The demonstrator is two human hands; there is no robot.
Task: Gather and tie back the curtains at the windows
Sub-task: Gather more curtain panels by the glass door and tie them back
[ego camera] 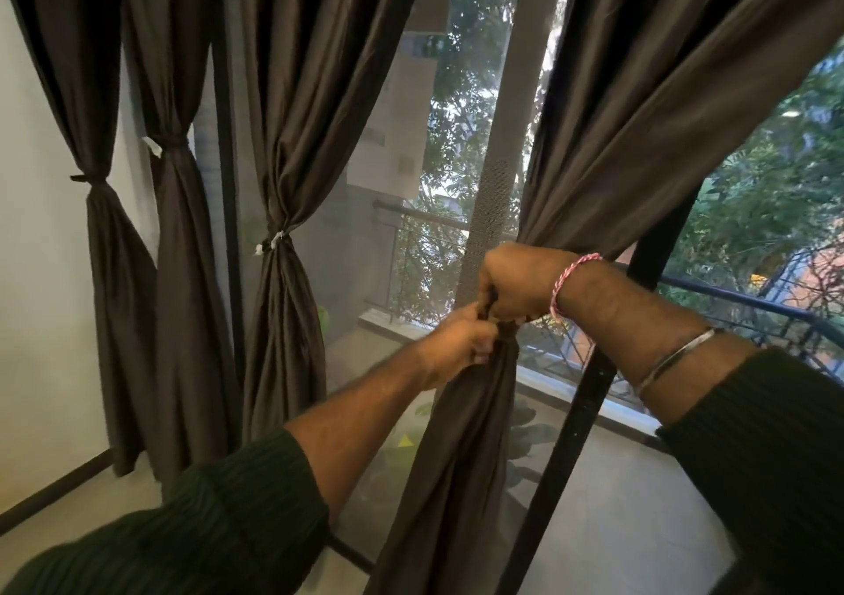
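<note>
A dark brown curtain (639, 114) hangs at the right window and is bunched into a narrow waist at mid height. My right hand (516, 283) grips that waist from above, fingers curled round the fabric and a thin dark tie. My left hand (461, 338) pinches the tie and the gathered cloth just below and to the left of it. The two hands touch. The tie itself is mostly hidden by my fingers. Below the hands the curtain falls in a tight bundle (456, 480).
Three more brown curtains hang to the left, each tied at the waist: one at the wall (98, 178), one beside it (171, 142), one at the middle window (278, 242). A black window frame post (589, 393) stands right of my hands. A balcony railing (753, 302) lies outside.
</note>
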